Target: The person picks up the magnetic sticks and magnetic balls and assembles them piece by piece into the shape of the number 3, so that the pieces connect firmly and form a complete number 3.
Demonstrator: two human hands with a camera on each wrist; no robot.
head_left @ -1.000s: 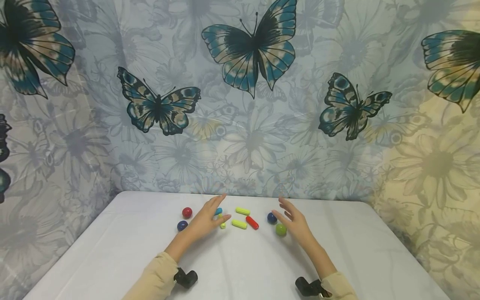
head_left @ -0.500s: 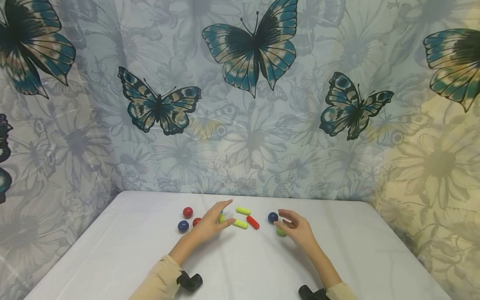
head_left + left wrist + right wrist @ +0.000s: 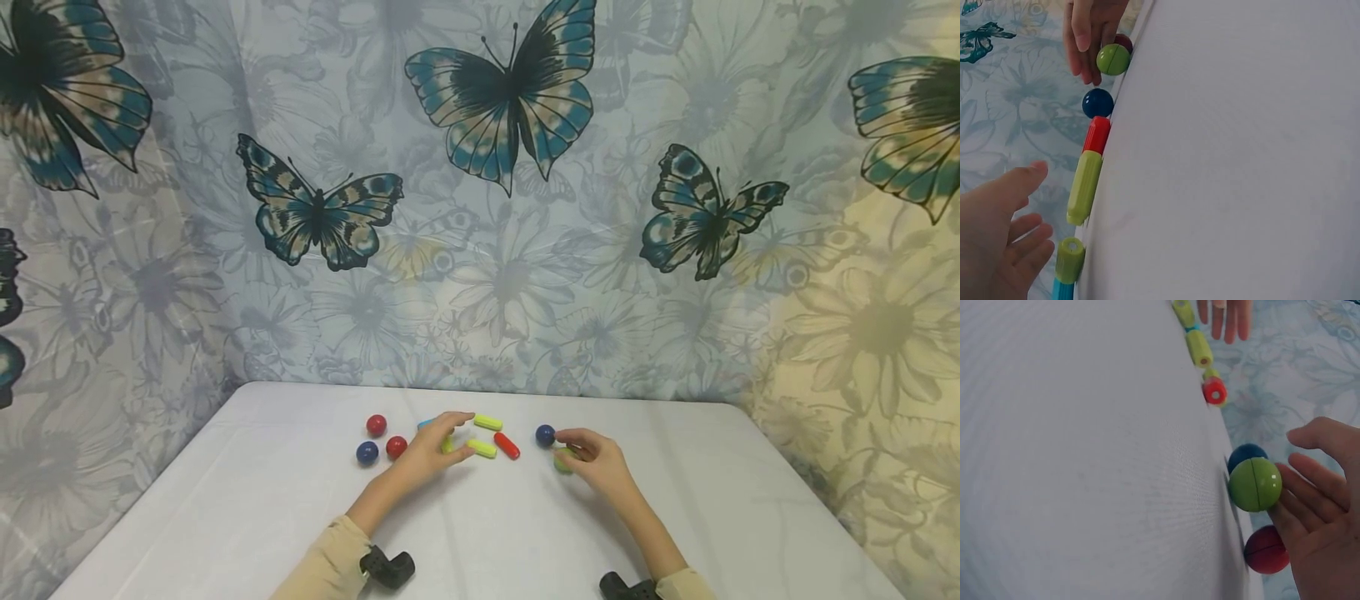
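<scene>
My left hand (image 3: 431, 452) hovers over the short sticks at mid-table, thumb and fingers apart, holding nothing. A lime stick (image 3: 447, 444) and a blue stick (image 3: 425, 423) lie partly behind it. Right of it are two more lime sticks (image 3: 488, 422) and a red stick (image 3: 506, 445). My right hand (image 3: 602, 460) is beside a green ball (image 3: 1255, 484), its fingers extended behind the ball and its thumb apart. Whether they touch cannot be told. A dark blue ball (image 3: 545, 435) lies just beyond its fingertips. A dark red ball (image 3: 1266, 550), hidden in the head view, sits near its palm.
Left of my left hand lie two red balls (image 3: 377, 426) and a dark blue ball (image 3: 367, 452). Everything rests on a white-covered table (image 3: 480, 533). A butterfly-print cloth (image 3: 510, 283) hangs behind the far edge. Each wrist wears a black camera (image 3: 387, 568).
My left hand has shifted slightly right and nearer, uncovering a red ball on its left. My right hand has come lower, its fingers drawing in around the green ball and covering more of it.
</scene>
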